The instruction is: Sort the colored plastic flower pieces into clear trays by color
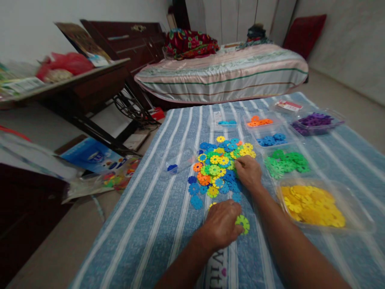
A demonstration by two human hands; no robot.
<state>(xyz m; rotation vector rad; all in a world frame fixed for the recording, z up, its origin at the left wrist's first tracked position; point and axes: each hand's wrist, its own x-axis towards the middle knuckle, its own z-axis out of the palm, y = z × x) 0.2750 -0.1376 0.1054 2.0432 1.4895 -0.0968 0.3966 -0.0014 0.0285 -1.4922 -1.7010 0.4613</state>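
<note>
- Head view, hands: the left hand (221, 224) rests knuckles-up on the striped blue cloth (144, 224), near the lower edge of the loose pile. Its fingers are curled narrow, and a light-green disc (243, 223) shows at the fingertips, touching them; whether it is pinched or only touched cannot be told.
- Head view, hands: the right hand (248, 171) lies on the right edge of the mixed pile of discs (217, 168), fingers bent down into the pieces. The fingertips are hidden among the discs, so it cannot be told whether they grip one.
- Head view, work pieces: the mixed pile holds notched, flower-shaped plastic discs in blue, orange, yellow and green, spread on the cloth at mid-table, between the two hands and beyond them.
- Head view, sorted pieces: to the right of the pile stand clear trays, each with one colour: yellow discs (313, 204) nearest, green discs (285, 162) behind them, then blue discs (270, 139), orange discs (259, 121) and purple discs (314, 120) farthest.
- Head view, other containers: a clear tub (177, 158) left of the pile holds a single dark-blue disc; a further clear tray (225, 120) beyond the pile holds a few light-blue pieces.
- Head view, surroundings: a bed (222, 72) stands behind the table and a dark wooden table (90, 86) to the left.
</note>
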